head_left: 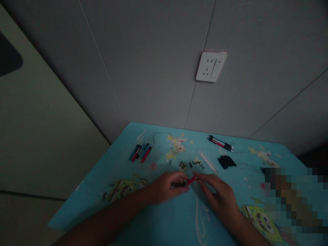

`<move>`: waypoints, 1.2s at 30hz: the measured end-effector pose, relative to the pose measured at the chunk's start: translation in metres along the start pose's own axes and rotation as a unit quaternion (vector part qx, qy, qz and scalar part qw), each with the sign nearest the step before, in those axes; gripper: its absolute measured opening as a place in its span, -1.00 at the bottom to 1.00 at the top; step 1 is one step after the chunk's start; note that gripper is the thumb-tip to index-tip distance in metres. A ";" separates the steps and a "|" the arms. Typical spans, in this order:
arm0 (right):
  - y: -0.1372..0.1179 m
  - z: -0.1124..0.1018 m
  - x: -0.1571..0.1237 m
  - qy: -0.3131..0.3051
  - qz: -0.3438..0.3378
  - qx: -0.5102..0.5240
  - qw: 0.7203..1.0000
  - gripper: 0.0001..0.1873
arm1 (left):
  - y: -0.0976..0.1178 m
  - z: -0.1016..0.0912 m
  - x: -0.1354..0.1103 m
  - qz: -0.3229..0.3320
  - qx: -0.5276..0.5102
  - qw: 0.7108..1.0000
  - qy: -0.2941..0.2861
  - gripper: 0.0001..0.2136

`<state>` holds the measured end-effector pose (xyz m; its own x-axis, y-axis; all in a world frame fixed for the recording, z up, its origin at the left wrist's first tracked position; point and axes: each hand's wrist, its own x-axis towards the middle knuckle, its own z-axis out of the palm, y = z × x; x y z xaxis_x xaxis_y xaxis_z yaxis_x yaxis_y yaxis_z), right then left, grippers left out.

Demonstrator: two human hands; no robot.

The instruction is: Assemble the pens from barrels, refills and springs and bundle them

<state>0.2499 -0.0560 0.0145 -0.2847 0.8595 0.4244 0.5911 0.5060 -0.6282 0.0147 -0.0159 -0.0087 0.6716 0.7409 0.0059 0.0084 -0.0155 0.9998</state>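
My left hand (pixel 167 187) and my right hand (pixel 217 194) meet over the middle of a blue cartoon-printed table (pixel 159 225). Between their fingertips is a short red pen part (pixel 191 180), joined to a dark piece that my left fingers pinch. Both hands are closed around it, the right one by thumb and forefinger. Just beyond the hands lie several small dark and pale pen parts (pixel 191 164) and a few thin white refill tubes (pixel 208 161).
A bunch of pen barrels in blue, red and black (pixel 140 152) lies at the back left. Assembled pens (pixel 220 143) lie at the back right, with a heap of black pieces (pixel 226 161) near them. A white wall socket (pixel 210 66) is on the grey wall.
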 end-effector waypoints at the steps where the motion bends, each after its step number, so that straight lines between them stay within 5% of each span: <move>1: 0.000 0.000 0.000 -0.012 -0.006 0.000 1.000 -0.69 | 0.001 0.001 -0.001 0.003 0.002 1.000 -0.015 -0.77; 6: 0.007 0.004 0.005 -0.030 0.001 -0.030 0.999 -0.70 | 0.007 -0.005 0.000 -0.005 -0.134 0.990 -0.036 -0.79; 13: 0.021 0.018 0.011 -0.104 -0.014 -0.102 0.989 -0.83 | 0.002 -0.010 0.008 -0.008 -0.271 0.961 0.049 -0.77; 19: 0.023 0.020 0.011 -0.109 -0.015 -0.099 0.989 -0.87 | 0.002 -0.012 0.011 0.000 -0.194 0.975 0.108 -0.78; 28: 0.026 0.020 0.011 -0.090 -0.017 -0.104 0.990 -0.86 | 0.022 -0.021 -0.007 0.231 0.007 0.956 0.178 -0.86; 33: 0.025 0.018 0.010 -0.102 0.025 -0.100 0.989 -0.85 | 0.019 -0.024 -0.007 0.205 0.161 0.946 0.193 -0.85; 36: 0.024 0.016 0.008 -0.096 0.062 -0.069 0.991 -0.82 | 0.018 -0.024 -0.003 0.162 0.067 0.964 0.198 -0.79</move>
<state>0.2493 -0.0354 -0.0078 -0.3337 0.9193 0.2087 0.7245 0.3917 -0.5671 -0.0051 -0.0028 0.0092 0.3196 0.8808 0.3493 -0.0414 -0.3553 0.9338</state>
